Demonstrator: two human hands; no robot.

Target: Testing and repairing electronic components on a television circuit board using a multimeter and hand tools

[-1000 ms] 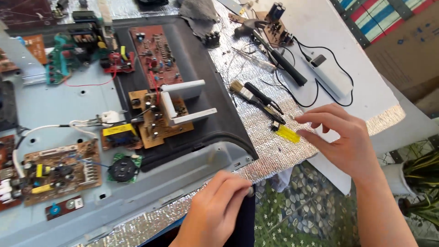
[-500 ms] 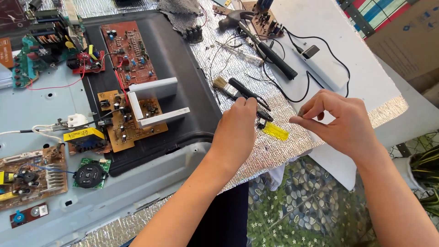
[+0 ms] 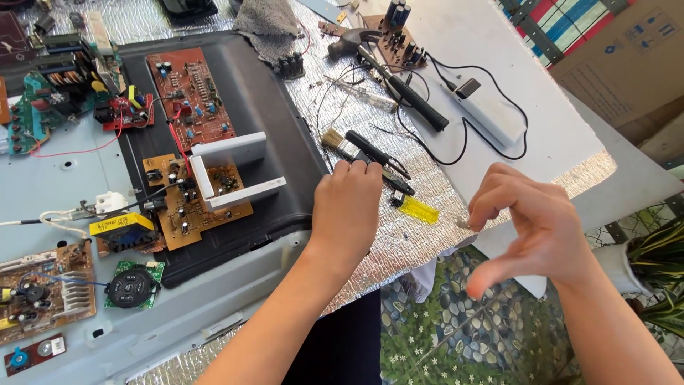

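Left hand (image 3: 349,207) has moved onto the pliers (image 3: 381,160); right hand (image 3: 531,228) lifted.

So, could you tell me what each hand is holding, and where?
Left hand rests on the black-handled tool, grip unclear; right hand pinches something tiny, unidentifiable.

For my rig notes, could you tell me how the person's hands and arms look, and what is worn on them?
Both are bare: the left hand and right hand wear no gloves, rings or watch, and both forearms are bare, with no sleeves in view.
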